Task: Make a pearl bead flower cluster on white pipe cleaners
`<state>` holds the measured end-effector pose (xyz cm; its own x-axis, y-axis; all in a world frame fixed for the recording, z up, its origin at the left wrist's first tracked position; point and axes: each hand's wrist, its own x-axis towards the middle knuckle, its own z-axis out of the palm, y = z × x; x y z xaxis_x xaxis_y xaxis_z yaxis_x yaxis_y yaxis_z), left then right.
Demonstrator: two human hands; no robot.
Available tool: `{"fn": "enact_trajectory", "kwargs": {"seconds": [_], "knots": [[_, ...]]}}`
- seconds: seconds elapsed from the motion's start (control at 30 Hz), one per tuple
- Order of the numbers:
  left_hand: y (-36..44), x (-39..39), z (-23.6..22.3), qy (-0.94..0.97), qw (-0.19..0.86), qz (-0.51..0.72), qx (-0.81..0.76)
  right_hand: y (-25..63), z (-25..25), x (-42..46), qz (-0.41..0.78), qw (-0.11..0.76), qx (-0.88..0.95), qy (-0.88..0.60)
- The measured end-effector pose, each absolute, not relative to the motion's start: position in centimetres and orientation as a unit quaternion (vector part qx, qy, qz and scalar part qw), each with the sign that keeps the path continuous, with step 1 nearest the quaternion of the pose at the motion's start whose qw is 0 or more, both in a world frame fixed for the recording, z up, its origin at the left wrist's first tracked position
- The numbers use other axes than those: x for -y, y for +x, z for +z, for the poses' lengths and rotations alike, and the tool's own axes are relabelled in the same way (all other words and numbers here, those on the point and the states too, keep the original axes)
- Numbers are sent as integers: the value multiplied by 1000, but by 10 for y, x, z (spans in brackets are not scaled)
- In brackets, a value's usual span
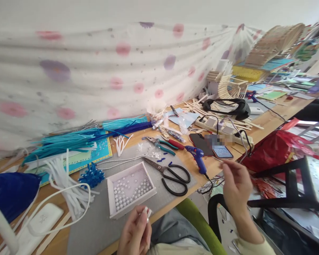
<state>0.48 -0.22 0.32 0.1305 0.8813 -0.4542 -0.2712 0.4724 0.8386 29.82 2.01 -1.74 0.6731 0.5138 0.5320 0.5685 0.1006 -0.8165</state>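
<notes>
A floral cloth (95,78) covers the wall behind our counter (295,109), w/ a grey mat (90,230) in front of us. Our left hand (136,230) is low, just in front of the counter's edge & nr the box, thumb & fingers pinched on a small white bit (148,213). Our right hand (236,184) is well apart from it, out past the edge, below the phone (222,151); its fingers are drawn together, but we can't tell if they hold anything.

On the mat: the white box (110,198) w/ loose pearly beads (122,200), then black-handled scissors (163,170) to its R, lying w/ blades apart. A bead string (119,161) runs behind the box; a shiny blue tuft (91,175) sits L of it, nr a bunch of white stems (74,198). Teal stems (66,141) are piled by the cloth. Pliers (163,144) lie behind the scissors, & a blue glue gun (198,157) is btwn scissors & phone. A power strip (228,132) is behind the phone. Far R: stick models (273,46); below the counter, a red bag (276,148) & a black stool (292,184).
</notes>
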Motion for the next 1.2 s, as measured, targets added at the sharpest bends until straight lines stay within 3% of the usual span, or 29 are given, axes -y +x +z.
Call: {"fn": "enact_trajectory", "kwargs": {"seconds": [0.07, 0.13, 0.33, 0.6, 1.2], "knots": [[9, 4, 6, 299, 694, 416, -506, 252, -6, -10, 152, 633, 446, -614], [14, 7, 10, 303, 698, 412, -501, 209, 6, -1, 313, 575, 506, -562], [20, 16, 25, 336, 701, 429, -461, 147, 20, -7, 635, 508, 430, -394], [16, 22, 20, 320, 680, 480, -452, 147, 12, -13, 675, 527, 346, -383], [14, 18, 21, 347, 684, 467, -439, 142, 19, -12, 661, 492, 411, -391]]}}
